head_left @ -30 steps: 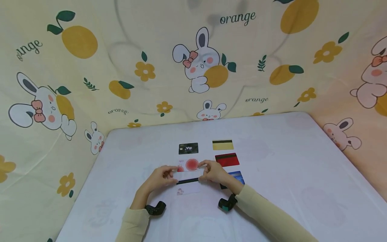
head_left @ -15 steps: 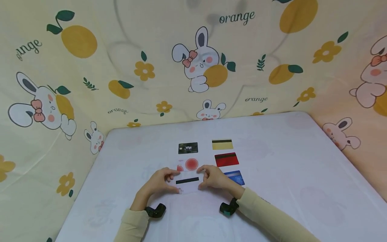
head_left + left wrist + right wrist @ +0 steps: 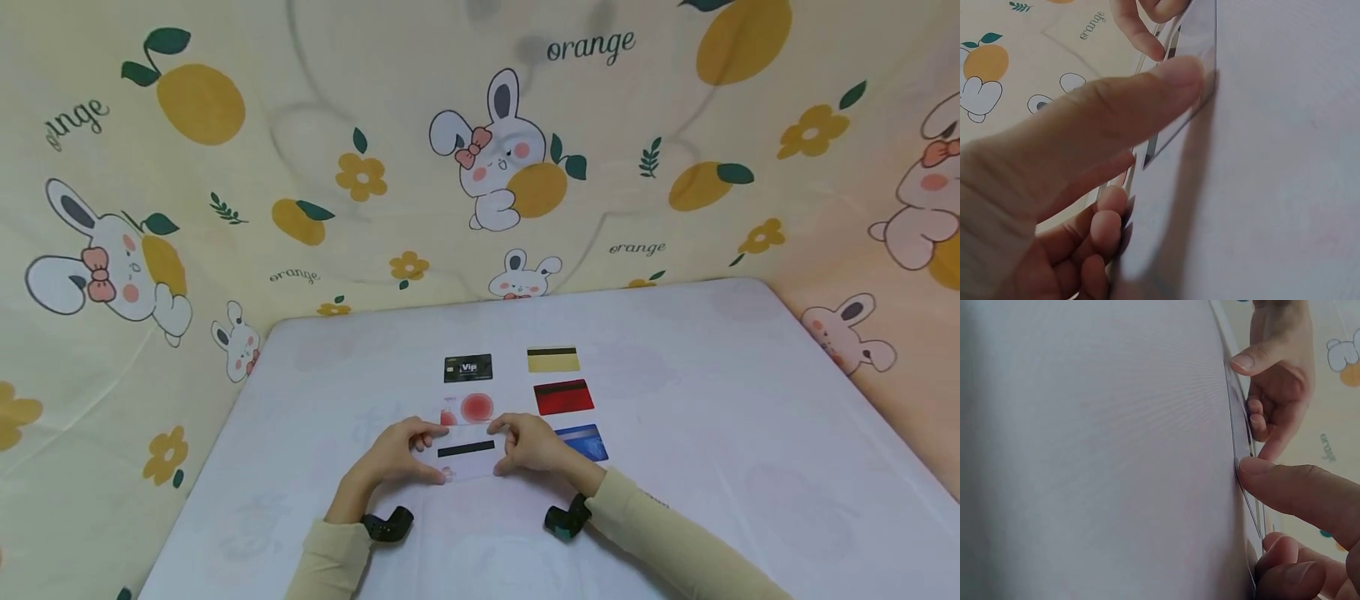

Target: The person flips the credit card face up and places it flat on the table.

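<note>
Bunny-print cloth (image 3: 420, 75) backs a white table (image 3: 712, 417), and down at its surface sits the white card (image 3: 467, 463), dark stripe up: the left hand (image 3: 401, 452) has thumb and index finger spread apart, clamped on its left corners, while the right hand (image 3: 531, 443) pinches the right corners likewise. Just beyond lies the pink card (image 3: 476, 408), then the black card (image 3: 468, 368); over to the right, near to far, it's blue card (image 3: 588, 442), partly behind that right hand, red card (image 3: 564, 397), gold card (image 3: 553, 362).
</note>
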{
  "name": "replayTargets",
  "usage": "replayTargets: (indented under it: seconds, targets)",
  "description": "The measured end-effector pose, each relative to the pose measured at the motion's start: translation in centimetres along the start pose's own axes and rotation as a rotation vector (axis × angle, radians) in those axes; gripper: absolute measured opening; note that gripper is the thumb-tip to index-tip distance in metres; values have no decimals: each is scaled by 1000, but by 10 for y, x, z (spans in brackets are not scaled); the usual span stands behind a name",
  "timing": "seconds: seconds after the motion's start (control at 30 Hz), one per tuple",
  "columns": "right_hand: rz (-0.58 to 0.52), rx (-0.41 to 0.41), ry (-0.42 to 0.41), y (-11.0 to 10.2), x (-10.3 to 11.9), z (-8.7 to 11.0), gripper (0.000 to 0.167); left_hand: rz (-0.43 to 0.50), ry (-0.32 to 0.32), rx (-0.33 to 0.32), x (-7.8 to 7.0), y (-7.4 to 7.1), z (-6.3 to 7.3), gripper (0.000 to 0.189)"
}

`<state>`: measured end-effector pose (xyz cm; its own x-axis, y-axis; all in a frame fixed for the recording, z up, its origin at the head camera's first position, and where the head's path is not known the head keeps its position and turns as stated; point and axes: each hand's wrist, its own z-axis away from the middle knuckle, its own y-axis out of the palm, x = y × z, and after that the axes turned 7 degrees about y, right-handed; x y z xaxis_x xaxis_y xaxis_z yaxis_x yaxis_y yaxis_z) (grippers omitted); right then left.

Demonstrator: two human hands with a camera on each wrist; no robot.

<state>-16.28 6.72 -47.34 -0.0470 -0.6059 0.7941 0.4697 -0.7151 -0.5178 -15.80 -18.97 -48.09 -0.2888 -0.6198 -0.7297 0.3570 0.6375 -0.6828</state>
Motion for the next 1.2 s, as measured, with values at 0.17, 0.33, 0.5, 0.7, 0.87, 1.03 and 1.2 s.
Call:
replayTargets:
  seconds: [0.17,0.33,0.5,0.7,0.87,1.03,1.2]
  targets:
    - [18,9,-21,2,-1,1,49,11,-8,9,-2,0,2,63]
    - [55,8,-24,2,0,0,50,2,-7,2,-3,-1,1,63]
    - [70,3,1,3,3,-1,49,2,3,10,-1,-1,1,60]
    - [80,-11,4,5,4,0,46,7,-8,13,0,-2,0,52]
    - [80,-19,13,5,5,0,45,-20,-2,18,-2,-2,-1,50]
    - [67,0,-8,5,7,1,43,-21,18,19,-1,-2,-1,50]
    - [69,4,-38,5,6,2,44,-10,27,24,-1,-1,0,53]
